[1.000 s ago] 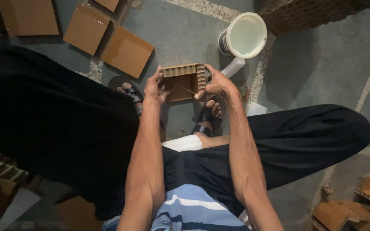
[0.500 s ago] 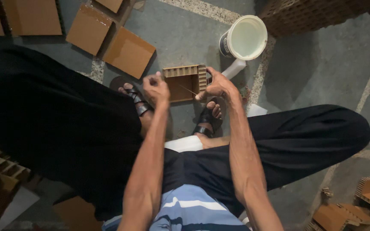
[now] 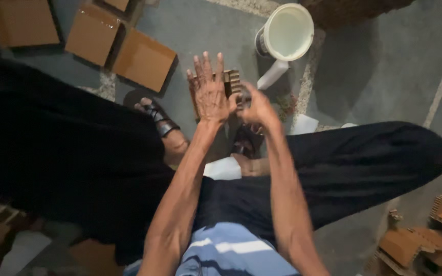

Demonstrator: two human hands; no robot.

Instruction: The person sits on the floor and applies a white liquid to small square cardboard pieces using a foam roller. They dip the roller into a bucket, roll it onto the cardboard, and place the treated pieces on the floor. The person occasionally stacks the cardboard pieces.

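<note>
- Looking down, we saw our left hand [image 3: 210, 94] spread flat and open, fingers splayed, laid over the small corrugated cardboard box [image 3: 231, 84] held above the sandalled feet [image 3: 162, 122].
- Our right hand [image 3: 258, 106] was curled closed, gripping that box by its right edge.
- We judged the box light, fairly stiff yet crushable; its ribbed walls offered the best hold.
- A white bucket [image 3: 286, 31] stood just beyond.

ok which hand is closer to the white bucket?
Right. The right hand grips the small cardboard tray just below the white bucket. The left hand, fingers spread flat over the tray, sits farther to the bucket's left.
</note>
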